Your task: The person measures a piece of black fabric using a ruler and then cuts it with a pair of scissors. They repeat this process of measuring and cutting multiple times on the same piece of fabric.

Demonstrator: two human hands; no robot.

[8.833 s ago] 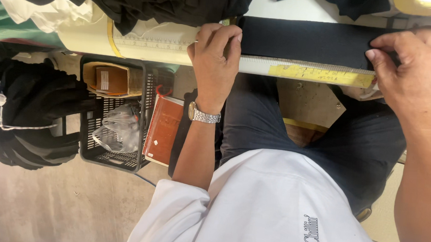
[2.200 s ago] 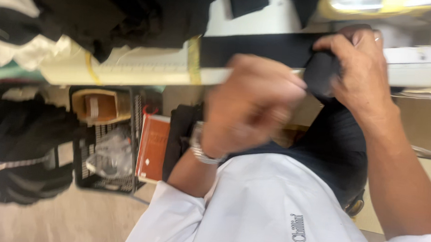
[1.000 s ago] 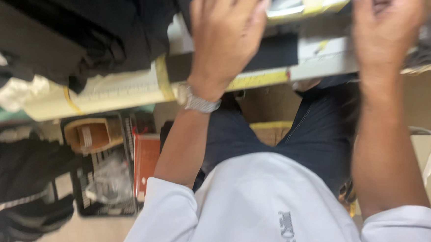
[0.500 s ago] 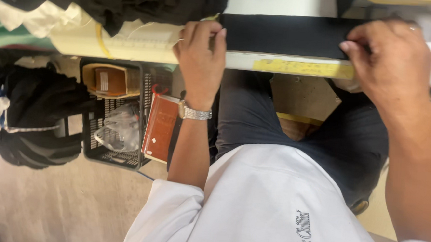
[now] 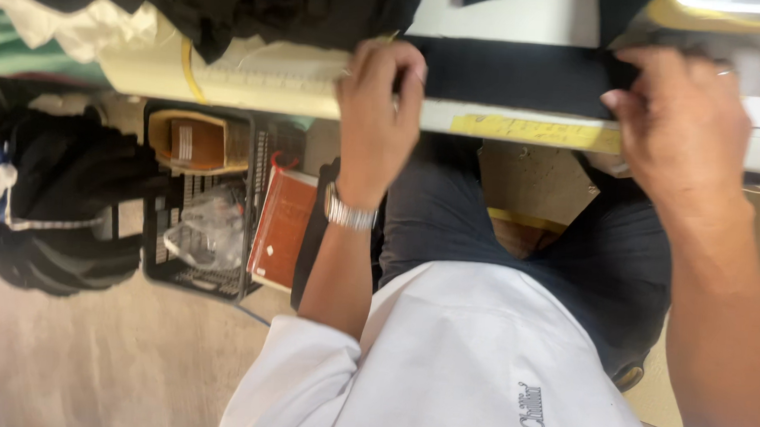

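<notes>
A flat strip of black fabric (image 5: 517, 73) lies along the front edge of a cream work table (image 5: 300, 88). My left hand (image 5: 379, 101), with a metal watch on the wrist, presses down on the strip's left end at the table edge. My right hand (image 5: 684, 125) pinches the strip's right end, fingers curled over it. A yellow tape strip (image 5: 532, 130) runs along the table's edge between my hands. My white shirt and dark trousers fill the lower frame.
A heap of black cloth (image 5: 261, 8) lies on the table at the left. Below the table a black wire basket (image 5: 212, 200) holds a tape roll, a plastic bag and a red book (image 5: 282, 226). A black bundle (image 5: 59, 214) sits on the floor.
The view has steadied and shifted slightly since half a second ago. Both hands stay on the black strip at the table edge, after being lifted and moving a second ago.
</notes>
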